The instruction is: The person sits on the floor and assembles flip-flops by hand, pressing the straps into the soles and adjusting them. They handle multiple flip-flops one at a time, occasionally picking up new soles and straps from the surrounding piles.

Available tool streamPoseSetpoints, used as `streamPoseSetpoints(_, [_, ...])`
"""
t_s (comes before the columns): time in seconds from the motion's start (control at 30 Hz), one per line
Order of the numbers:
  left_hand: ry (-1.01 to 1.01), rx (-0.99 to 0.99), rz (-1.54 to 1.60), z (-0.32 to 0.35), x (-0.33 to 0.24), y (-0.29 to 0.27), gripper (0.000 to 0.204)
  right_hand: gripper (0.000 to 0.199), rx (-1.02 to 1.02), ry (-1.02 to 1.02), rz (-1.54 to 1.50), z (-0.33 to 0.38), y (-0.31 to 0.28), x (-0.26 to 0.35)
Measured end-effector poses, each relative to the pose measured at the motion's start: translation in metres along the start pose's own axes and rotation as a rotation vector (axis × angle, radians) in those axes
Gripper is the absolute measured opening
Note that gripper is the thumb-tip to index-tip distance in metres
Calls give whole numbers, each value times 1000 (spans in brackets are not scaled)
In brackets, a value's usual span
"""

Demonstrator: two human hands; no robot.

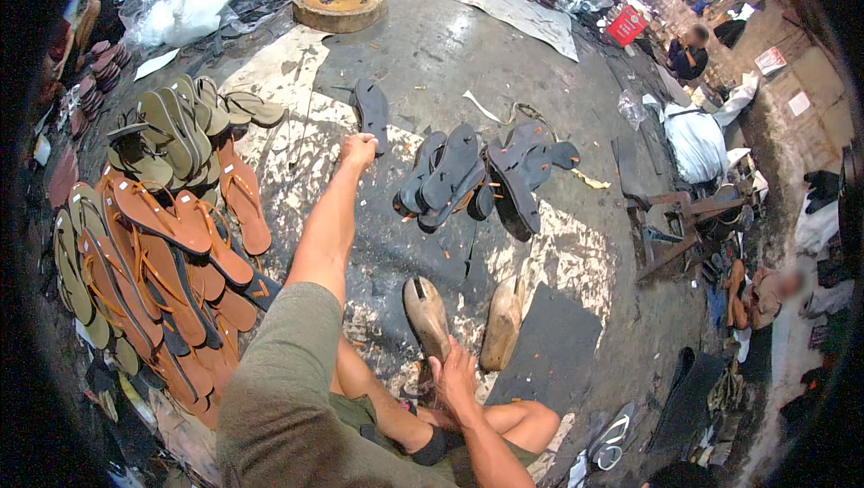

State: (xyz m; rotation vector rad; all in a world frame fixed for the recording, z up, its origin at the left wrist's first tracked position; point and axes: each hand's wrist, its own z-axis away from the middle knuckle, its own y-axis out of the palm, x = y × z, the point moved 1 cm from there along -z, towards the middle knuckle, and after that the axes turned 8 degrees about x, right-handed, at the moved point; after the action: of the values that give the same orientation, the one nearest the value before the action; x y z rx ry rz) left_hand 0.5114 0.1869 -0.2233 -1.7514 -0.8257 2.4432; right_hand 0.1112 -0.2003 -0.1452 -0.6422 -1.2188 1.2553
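Workshop floor [423, 65]: grey, worn and littered with scraps, with pale flaking patches around where I sit; a round wooden block [340, 4] stands beyond my reach, and a person [688, 56] sits well apart at the upper right.
Left hand [360, 152]: stretched out ahead, fingers curled narrow at the near end of a dark sole [372, 106]; I seem to have it pinched by one edge, though my fingertips are hidden.
Right hand [457, 376]: low and close to my legs, closed around the near end of a wooden last [425, 310], which points away from me.
Second last [504, 322]: just right of the first, apart from it, untouched, with a dark sheet [553, 344] beside it.
Dark sandals [461, 169]: bunched ahead of me, right of the sole, some overlapping, with orange bits among them.
Sandal piles: brown pairs [162, 218] and olive pairs [184, 124] heaped on my left.
Step in hand: handling the sole at arm's length, I judge; whether I am lifting it or laying it down, I cannot tell.
Next move calls for: a sure pinch on the sole's edge and a steady last.
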Motion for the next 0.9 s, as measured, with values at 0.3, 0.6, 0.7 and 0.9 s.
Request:
streamPoseSetpoints(0.3, [440,435,287,271,-85,-77,45,52,-225,-29,-980,-42,-37,-32])
streamPoseSetpoints(0.6, [388,609,285,478,-112,-106,57,46,75,-205,-1480,13,-121,66])
streamPoseSetpoints(0.7, [627,580,161,497,-101,-73,47,57,109,-182,-1504,47,-111,70])
streamPoseSetpoints(0.9, [545,699,110,542,-96,-61,35,72,184,-81,-1474,79,-114,33])
